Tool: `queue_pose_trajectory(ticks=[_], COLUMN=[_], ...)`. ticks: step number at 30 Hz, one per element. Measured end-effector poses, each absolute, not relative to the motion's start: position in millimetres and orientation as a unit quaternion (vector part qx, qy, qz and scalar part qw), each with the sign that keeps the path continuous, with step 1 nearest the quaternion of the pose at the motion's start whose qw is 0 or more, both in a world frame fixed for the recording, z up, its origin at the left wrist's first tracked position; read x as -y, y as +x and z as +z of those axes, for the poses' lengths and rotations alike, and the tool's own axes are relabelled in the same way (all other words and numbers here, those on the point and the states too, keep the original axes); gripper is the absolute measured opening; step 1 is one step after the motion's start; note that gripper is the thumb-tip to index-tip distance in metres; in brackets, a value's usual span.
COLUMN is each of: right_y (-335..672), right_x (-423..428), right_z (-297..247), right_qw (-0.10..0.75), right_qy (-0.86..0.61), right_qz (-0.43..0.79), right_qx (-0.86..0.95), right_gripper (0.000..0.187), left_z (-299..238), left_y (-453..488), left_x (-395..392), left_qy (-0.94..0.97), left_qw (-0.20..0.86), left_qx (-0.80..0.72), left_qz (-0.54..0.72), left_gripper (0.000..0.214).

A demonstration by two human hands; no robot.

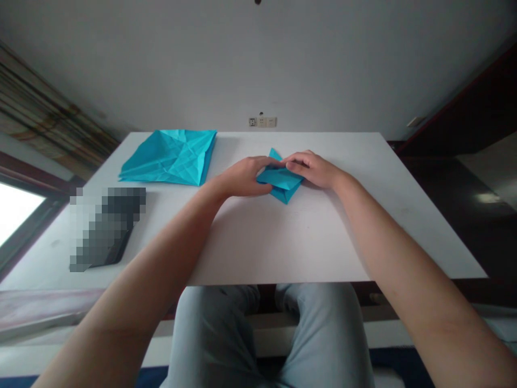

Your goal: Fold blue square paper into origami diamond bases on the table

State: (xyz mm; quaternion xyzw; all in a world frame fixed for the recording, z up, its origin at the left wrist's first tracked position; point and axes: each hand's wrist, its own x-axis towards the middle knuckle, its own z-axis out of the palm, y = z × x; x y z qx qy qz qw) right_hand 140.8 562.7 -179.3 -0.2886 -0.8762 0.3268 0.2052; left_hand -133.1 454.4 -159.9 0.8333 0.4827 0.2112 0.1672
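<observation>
A small folded piece of turquoise paper lies on the white table, a little beyond its middle. My left hand grips the paper's left side, fingers curled and thumb under the edge. My right hand presses and pinches the paper's upper right part, fingers bent together. The two hands meet over the paper, and they hide much of it.
A large creased turquoise sheet lies flat at the table's far left. A dark flat object, blurred out, rests near the left front edge. Wall sockets sit behind the table. My knees show below its near edge.
</observation>
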Motion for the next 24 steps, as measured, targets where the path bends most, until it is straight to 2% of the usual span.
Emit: queue_pose_trajectory(ticks=[3, 7, 9, 13, 15, 19, 24], right_y=[141.8, 141.9, 141.0, 137.5, 136.4, 137.6, 141.0], right_x=[-563.9, -564.1, -562.8, -560.0, -559.8, -559.8, -557.1], right_z=[-177.4, -176.2, -175.2, -173.3, -173.4, -174.6, -172.6], right_qw=[0.195, 0.195, 0.185, 0.182, 0.188, 0.203, 0.201], right_qy=[-0.28, -0.274, -0.277, -0.283, -0.286, -0.319, -0.316], right_qz=[0.347, 0.347, 0.331, 0.312, 0.324, 0.357, 0.394], right_qx=[0.873, 0.876, 0.883, 0.889, 0.882, 0.854, 0.839], right_gripper=[0.091, 0.099, 0.09, 0.058, 0.052, 0.062, 0.082], left_z=[-161.3, -161.5, -161.2, -161.4, -162.3, -163.3, -160.4], left_y=[-131.5, -129.9, -129.8, -129.0, -127.9, -126.1, -125.9], left_x=[-456.3, -457.9, -457.6, -456.8, -457.1, -457.6, -454.3], left_qy=[0.825, 0.801, 0.792, 0.79, 0.787, 0.775, 0.818], left_qw=[0.15, 0.105, 0.092, 0.092, 0.088, 0.102, 0.144], left_qx=[-0.495, -0.548, -0.566, -0.564, -0.568, -0.576, -0.488], left_qz=[0.226, 0.215, 0.208, 0.222, 0.223, 0.24, 0.269], left_gripper=[0.048, 0.046, 0.047, 0.047, 0.048, 0.052, 0.063])
